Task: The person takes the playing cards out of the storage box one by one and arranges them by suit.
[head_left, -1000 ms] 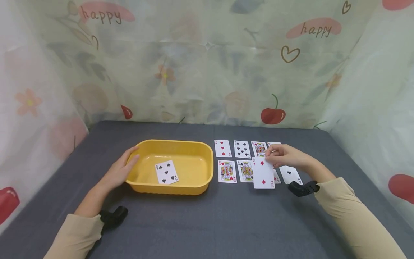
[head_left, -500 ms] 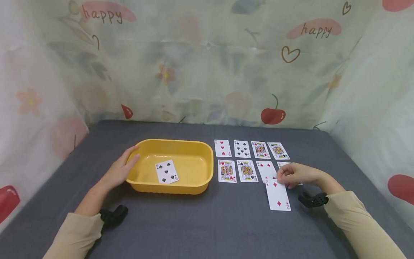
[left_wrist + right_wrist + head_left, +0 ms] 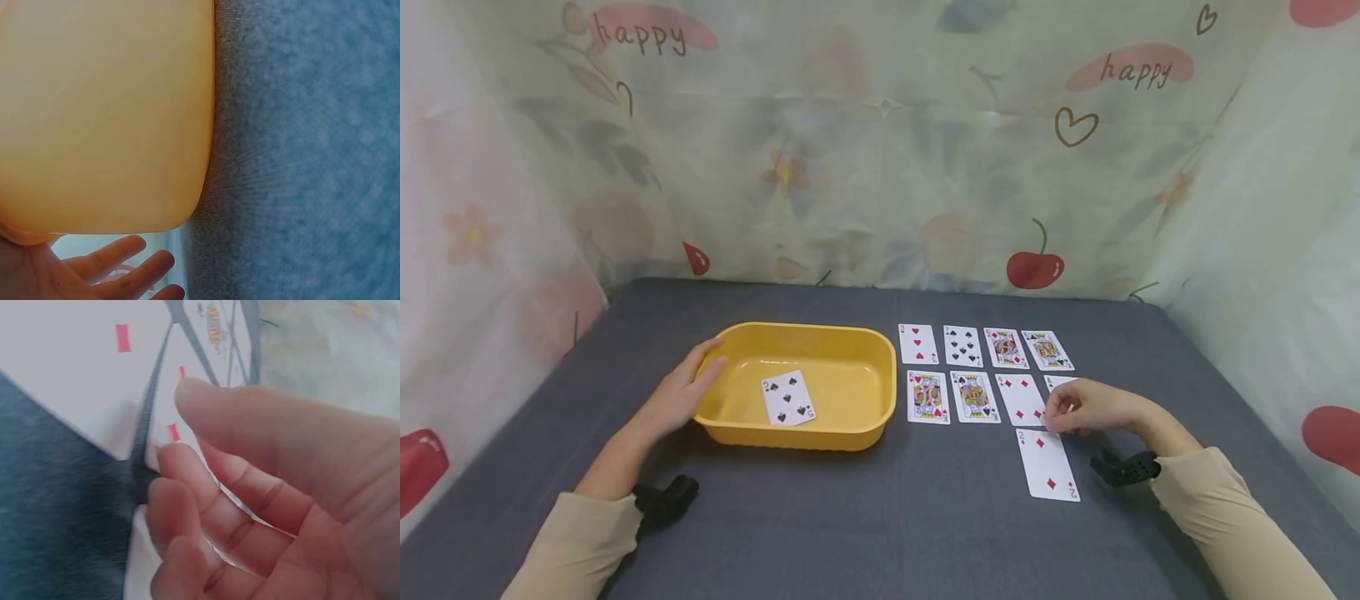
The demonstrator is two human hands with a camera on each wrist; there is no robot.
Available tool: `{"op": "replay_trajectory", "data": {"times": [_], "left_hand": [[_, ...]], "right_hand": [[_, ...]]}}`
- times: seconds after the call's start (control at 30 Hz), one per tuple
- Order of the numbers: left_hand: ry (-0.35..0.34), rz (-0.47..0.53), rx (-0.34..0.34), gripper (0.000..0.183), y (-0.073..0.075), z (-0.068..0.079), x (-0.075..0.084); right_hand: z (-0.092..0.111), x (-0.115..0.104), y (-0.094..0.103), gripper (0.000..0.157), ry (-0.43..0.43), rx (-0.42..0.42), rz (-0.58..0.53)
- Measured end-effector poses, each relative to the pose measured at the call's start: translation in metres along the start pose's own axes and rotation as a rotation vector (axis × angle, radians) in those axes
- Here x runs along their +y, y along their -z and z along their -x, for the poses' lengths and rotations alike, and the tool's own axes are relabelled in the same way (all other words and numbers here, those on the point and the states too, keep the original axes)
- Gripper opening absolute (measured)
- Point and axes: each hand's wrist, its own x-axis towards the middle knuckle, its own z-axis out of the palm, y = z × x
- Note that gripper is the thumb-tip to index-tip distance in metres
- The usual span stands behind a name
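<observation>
In the head view the two of diamonds lies face up on the dark table, in front of the card rows. My right hand is just above its upper edge, beside the four of diamonds. A gap shows between thumb and fingertips in the right wrist view, with no card pinched there. One card is mostly hidden by that hand. My left hand holds the left end of the yellow tray, thumb over the rim. Inside the tray lies the five of spades.
Behind the right hand lie two rows of face-up cards, with the three of hearts, a spade card and several face cards, such as the king of spades. A patterned curtain borders the table.
My right hand has brought the two of diamonds toward the front right and let it go on the table, uncovering the back row. The left hand and tray have stayed put.
</observation>
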Motion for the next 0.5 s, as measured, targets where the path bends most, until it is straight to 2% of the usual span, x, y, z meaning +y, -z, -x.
{"op": "replay_trajectory", "data": {"times": [0.2, 0.33, 0.5], "left_hand": [[0.004, 0.005, 0.0, 0.066, 0.0, -0.001, 0.0], [0.004, 0.005, 0.001, 0.067, 0.0, -0.001, -0.001], [0.0, 0.008, -0.001, 0.067, 0.0, -0.001, -0.001]], "right_hand": [[-0.006, -0.017, 0.005, 0.027, 0.07, 0.074, -0.087], [-0.023, -0.037, 0.003, 0.033, 0.132, 0.081, -0.142], [-0.046, -0.073, -0.004, 0.034, 0.21, 0.07, -0.154]]}}
